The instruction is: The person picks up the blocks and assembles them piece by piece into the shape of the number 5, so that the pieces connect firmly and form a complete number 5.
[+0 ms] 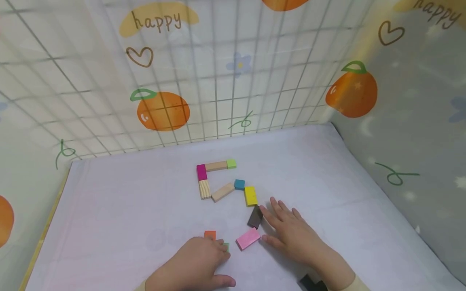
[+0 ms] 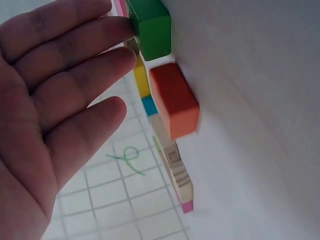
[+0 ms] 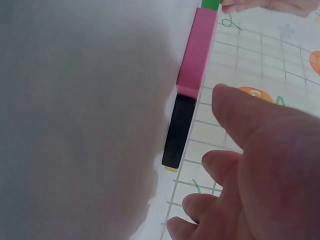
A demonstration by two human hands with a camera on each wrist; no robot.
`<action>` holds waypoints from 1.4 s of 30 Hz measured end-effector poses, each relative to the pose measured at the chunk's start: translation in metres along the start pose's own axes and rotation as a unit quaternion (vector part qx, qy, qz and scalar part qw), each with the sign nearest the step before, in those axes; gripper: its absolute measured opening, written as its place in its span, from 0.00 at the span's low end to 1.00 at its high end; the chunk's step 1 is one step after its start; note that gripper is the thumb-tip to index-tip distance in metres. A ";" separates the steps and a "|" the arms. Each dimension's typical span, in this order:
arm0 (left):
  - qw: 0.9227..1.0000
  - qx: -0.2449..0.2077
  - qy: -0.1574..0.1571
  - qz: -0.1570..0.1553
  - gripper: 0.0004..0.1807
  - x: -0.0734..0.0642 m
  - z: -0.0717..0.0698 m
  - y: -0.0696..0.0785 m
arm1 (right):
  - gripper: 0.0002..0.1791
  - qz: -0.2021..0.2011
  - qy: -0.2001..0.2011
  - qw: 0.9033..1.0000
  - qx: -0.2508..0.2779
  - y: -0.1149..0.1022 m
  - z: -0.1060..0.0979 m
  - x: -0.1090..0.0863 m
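Note:
My left hand [image 1: 196,258] has its fingers extended over a green block [image 2: 152,30] and an orange block [image 2: 174,100]. In the left wrist view the fingertips come right to the side of the green block, while the orange one stands apart from them. On the right, my right hand [image 1: 293,234] is spread beside a dark block [image 1: 255,217] and a pink block [image 1: 248,239]. Its index fingertip is right at the dark block's edge and its thumb tip close to the pink block's end. Neither hand grips anything.
A bent line of blocks runs back from the dark one: yellow [image 1: 251,196], blue [image 1: 239,184], plain wood [image 1: 223,192], striped wood [image 1: 205,189], magenta [image 1: 202,172], another wood piece [image 1: 216,166] and light green [image 1: 231,163]. A black object [image 1: 311,283] lies by the right wrist. Printed curtains [image 1: 218,81] border the white surface.

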State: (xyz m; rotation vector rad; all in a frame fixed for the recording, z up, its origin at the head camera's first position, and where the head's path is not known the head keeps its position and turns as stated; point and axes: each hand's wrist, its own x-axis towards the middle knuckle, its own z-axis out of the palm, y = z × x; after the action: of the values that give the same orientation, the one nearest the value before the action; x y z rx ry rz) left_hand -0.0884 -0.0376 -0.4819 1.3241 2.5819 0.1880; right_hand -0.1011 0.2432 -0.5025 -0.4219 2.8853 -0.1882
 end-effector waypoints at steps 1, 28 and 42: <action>1.000 0.002 0.000 0.005 0.30 -0.001 0.000 0.002 | 0.45 -0.001 0.000 1.000 0.001 0.000 0.000 0.000; 0.998 -0.003 -0.015 0.055 0.33 0.002 0.007 0.006 | 0.44 0.002 0.001 1.000 -0.004 0.000 0.001 -0.001; 0.999 0.011 -0.005 0.049 0.27 -0.001 -0.004 0.008 | 0.45 0.011 -0.020 1.000 -0.002 -0.001 0.001 0.001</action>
State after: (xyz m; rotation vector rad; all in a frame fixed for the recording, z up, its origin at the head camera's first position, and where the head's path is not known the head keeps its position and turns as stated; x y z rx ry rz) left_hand -0.0822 -0.0335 -0.4763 1.4574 2.5204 0.1698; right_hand -0.1015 0.2423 -0.5035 -0.3888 2.8510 -0.1676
